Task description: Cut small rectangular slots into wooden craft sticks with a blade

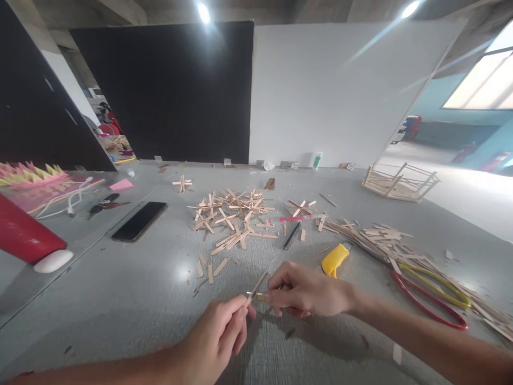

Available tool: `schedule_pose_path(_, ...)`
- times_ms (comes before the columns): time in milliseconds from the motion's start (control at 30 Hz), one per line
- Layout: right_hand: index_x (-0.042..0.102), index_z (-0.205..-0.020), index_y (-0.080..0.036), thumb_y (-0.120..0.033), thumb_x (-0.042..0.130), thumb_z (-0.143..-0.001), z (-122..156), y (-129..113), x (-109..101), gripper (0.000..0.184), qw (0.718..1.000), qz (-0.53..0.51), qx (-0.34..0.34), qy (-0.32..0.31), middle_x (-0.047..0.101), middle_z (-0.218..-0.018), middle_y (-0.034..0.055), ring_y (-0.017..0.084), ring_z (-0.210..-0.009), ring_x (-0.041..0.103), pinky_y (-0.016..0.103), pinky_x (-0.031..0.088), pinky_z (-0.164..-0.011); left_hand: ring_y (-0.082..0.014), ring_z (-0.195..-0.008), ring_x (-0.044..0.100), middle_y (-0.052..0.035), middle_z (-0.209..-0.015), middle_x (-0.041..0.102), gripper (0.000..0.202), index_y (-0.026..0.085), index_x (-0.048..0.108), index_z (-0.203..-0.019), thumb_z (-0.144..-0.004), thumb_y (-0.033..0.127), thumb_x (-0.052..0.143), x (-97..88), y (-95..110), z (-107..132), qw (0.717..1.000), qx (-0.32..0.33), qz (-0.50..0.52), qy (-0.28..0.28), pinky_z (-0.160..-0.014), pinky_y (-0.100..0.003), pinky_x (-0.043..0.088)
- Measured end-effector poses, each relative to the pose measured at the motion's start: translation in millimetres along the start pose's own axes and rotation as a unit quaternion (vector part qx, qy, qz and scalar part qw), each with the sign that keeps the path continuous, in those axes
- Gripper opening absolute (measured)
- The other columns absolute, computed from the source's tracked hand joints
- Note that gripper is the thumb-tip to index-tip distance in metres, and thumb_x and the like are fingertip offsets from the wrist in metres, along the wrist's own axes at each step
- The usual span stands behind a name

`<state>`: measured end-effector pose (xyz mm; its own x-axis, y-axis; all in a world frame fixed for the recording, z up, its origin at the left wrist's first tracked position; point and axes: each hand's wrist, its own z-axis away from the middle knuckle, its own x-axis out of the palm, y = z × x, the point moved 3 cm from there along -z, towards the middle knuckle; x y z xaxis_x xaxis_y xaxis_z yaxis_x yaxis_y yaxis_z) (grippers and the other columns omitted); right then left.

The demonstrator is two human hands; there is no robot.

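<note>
My left hand point(224, 331) is closed around a thin wooden craft stick point(259, 283), which points up and to the right from the fingertips. My right hand point(300, 291) pinches a small yellow-handled craft knife point(260, 297); its bright, narrow tip meets the stick beside my left fingers. Most of the knife is hidden by the right fingers. Beyond the hands lie short cut stick pieces point(210, 271) and a heap of sticks joined into star shapes point(240, 206). A yellow plastic tool point(335, 260) rests just past my right hand.
Scissors point(428, 299) with red and yellow handles lie at right by a pile of loose sticks point(385, 238). A phone point(139, 221), keys point(104, 205) and a red bottle point(28, 230) are at left. A stick-built fenced frame point(401, 183) stands back right, before a white panel point(328, 96).
</note>
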<state>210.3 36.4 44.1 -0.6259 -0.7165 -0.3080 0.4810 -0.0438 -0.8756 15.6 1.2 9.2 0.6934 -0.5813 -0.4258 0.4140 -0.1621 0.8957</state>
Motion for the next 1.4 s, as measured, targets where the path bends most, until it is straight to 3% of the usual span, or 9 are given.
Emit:
schedule_pose_path(233, 0.065, -0.067, -0.015, -0.037, 0.067, -0.088, 0.5, 7.7, -19.3, 0.031, 0.996, 0.004, -0.007, -0.085, 0.043, -0.043, -0.0083, 0.005, -0.039, 0.036, 0.018, 0.026, -0.039, -0.016, -0.061, 0.047, 0.0011, -0.067, 0.049, 0.039, 0.023, 0.039, -0.083, -0.108, 0.043, 0.017, -1.4, 16.6, 2.2, 0.994, 0.068, -0.055, -0.067, -0.073, -0.028, 0.044)
schedule_pose_path(400, 0.063, -0.07, -0.016, -0.033, 0.062, -0.091, 2.8, 4.2, -15.4, 0.027, 0.994, -0.035, 0.002, -0.101, 0.043, -0.044, -0.0086, 0.005, -0.039, 0.037, 0.017, 0.028, -0.039, -0.0171, -0.066, 0.052, 0.0001, -0.064, 0.051, 0.042, 0.024, 0.037, -0.076, -0.108, 0.04, 0.016, 0.8, 16.6, 4.7, 0.992, 0.093, -0.077, -0.029, -0.084, -0.029, 0.045)
schedule_pose_path(533, 0.057, -0.075, -0.02, -0.03, 0.053, -0.09, 7.0, -0.9, 7.4, 0.019, 0.983, -0.118, 0.051, -0.134, 0.043, -0.045, -0.0087, 0.008, -0.034, 0.04, 0.019, 0.032, -0.035, -0.0159, -0.06, 0.05, -0.0002, -0.063, 0.054, 0.045, 0.024, 0.04, -0.078, -0.108, 0.047, 0.016, 6.3, 7.5, 5.4, 0.993, 0.097, -0.066, 0.007, -0.072, -0.027, 0.045)
schedule_pose_path(667, 0.047, -0.078, -0.023, -0.035, 0.037, -0.098, 0.4, 1.2, 41.5, 0.025, 0.98, -0.187, 0.073, -0.015, 0.034, -0.046, -0.0113, 0.007, -0.033, 0.026, 0.018, 0.024, -0.033, -0.0127, -0.05, 0.042, 0.0042, -0.059, 0.045, 0.052, 0.023, 0.045, -0.083, -0.107, 0.058, 0.015, 8.8, 0.4, 3.4, 0.997, 0.054, 0.013, 0.051, -0.056, -0.024, 0.041)
schedule_pose_path(800, 0.041, -0.076, -0.023, -0.034, 0.031, -0.104, -10.7, 5.5, 71.5, 0.033, 0.969, -0.204, 0.047, 0.134, 0.029, -0.05, -0.0107, 0.007, -0.042, 0.023, 0.019, 0.022, -0.039, -0.0099, -0.041, 0.033, 0.0089, -0.053, 0.032, 0.06, 0.024, 0.039, -0.077, -0.099, 0.074, 0.015, 9.2, 1.5, 0.1, 0.996, -0.003, 0.085, 0.032, -0.042, -0.021, 0.03)
schedule_pose_path(967, 0.046, -0.071, -0.02, -0.027, 0.035, -0.105, -8.6, -3.6, 66.0, 0.036, 0.973, -0.049, -0.037, 0.223, 0.039, -0.058, -0.0057, 0.009, -0.055, 0.035, 0.023, 0.03, -0.051, -0.0097, -0.043, 0.035, 0.009, -0.052, 0.035, 0.059, 0.023, 0.043, -0.079, -0.099, 0.074, 0.021, 7.1, -1.7, -1.3, 0.995, -0.018, 0.092, 0.021, -0.045, -0.021, 0.033)
schedule_pose_path(1100, 0.048, -0.068, -0.018, -0.017, 0.043, -0.099, -1.8, -14.6, 33.7, 0.032, 0.986, 0.08, -0.047, 0.136, 0.044, -0.06, -0.0049, 0.009, -0.058, 0.038, 0.024, 0.03, -0.055, -0.0064, -0.042, 0.035, 0.0066, -0.063, 0.043, 0.052, 0.021, 0.045, -0.082, -0.105, 0.063, 0.023, 7.2, -10.7, -0.2, 0.994, -0.04, 0.102, 0.008, -0.045, -0.021, 0.032)
schedule_pose_path(1267, 0.058, -0.073, -0.018, -0.016, 0.05, -0.095, 3.0, -20.6, -4.7, 0.024, 0.995, 0.075, -0.062, 0.002, 0.043, -0.054, -0.008, 0.007, -0.05, 0.039, 0.02, 0.031, -0.048, -0.0051, -0.043, 0.037, 0.0052, -0.07, 0.048, 0.048, 0.021, 0.043, -0.083, -0.108, 0.056, 0.024, 5.8, -7.9, 0.4, 0.996, -0.03, 0.08, -0.016, -0.05, -0.021, 0.036)
schedule_pose_path(1400, 0.061, -0.072, -0.017, -0.018, 0.053, -0.094, 1.2, -18.7, -15.4, 0.023, 0.995, 0.067, -0.058, -0.052, 0.046, -0.053, -0.0076, 0.007, -0.048, 0.043, 0.019, 0.033, -0.046, -0.0057, -0.043, 0.034, 0.0054, -0.066, 0.046, 0.05, 0.021, 0.043, -0.08, -0.108, 0.055, 0.021, 5.2, -4.5, 0.9, 0.997, -0.027, 0.061, -0.034, -0.05, -0.022, 0.036)
